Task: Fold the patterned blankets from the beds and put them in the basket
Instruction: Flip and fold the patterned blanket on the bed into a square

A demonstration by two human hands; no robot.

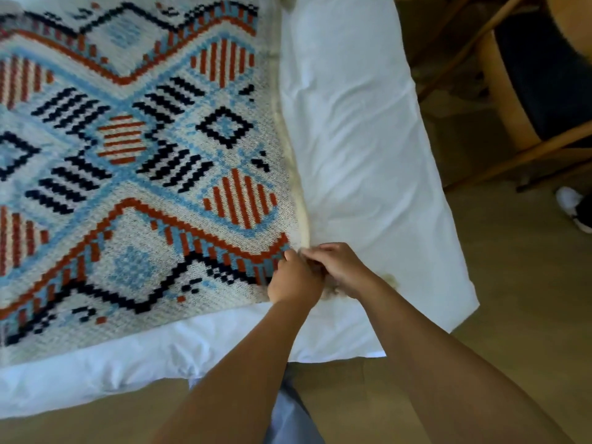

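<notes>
A knitted patterned blanket (134,161) in cream, light blue, rust and navy lies spread flat on a bed with white bedding (355,129). My left hand (293,278) and my right hand (339,267) meet at the blanket's near right corner, fingers closed on its edge. The corner itself is hidden under my hands; a bit of cream fringe (389,278) shows beside my right wrist. No basket is in view.
The bed's corner (461,302) juts toward me over a wooden floor (512,315). A wooden chair with a dark seat (525,84) stands at the upper right. A white and black shoe (576,209) rests on the floor at the right edge.
</notes>
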